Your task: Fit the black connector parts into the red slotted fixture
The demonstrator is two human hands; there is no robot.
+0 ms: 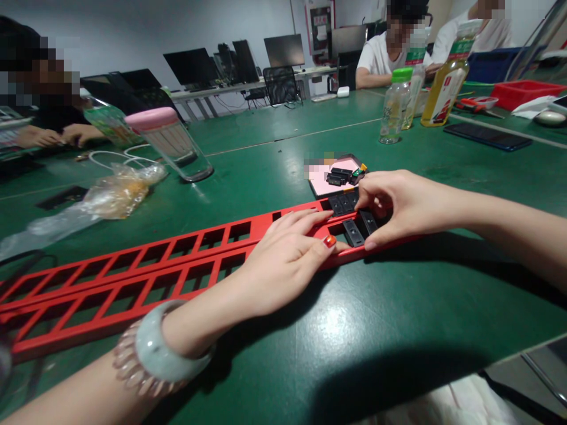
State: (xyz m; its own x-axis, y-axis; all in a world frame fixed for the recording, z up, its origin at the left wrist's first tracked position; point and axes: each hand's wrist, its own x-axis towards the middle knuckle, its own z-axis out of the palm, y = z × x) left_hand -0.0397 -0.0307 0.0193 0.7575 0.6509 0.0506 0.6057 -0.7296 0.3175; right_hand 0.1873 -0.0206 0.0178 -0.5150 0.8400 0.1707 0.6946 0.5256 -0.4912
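Observation:
A long red slotted frame [261,227] with two rows of rectangular openings lies across the green table. My left hand [287,257] rests flat over it, fingers stretched out, thumb along the near edge. At the frame's right end, my right hand [401,203] curls with thumb and fingers around a small black rectangular piece [367,222], which stands tilted in the near row. Beside it sits another black piece [353,233]. Several black pieces [342,205] fill openings of the far row. Just behind is a pink-faced pad [319,180] carrying loose black parts [340,176].
A pink-lidded glass jar [170,141] and a crumpled plastic bag [119,192] stand at left. Bottles [445,88], a phone [487,136] and a red tray [525,93] are at right. People sit across the table and at left.

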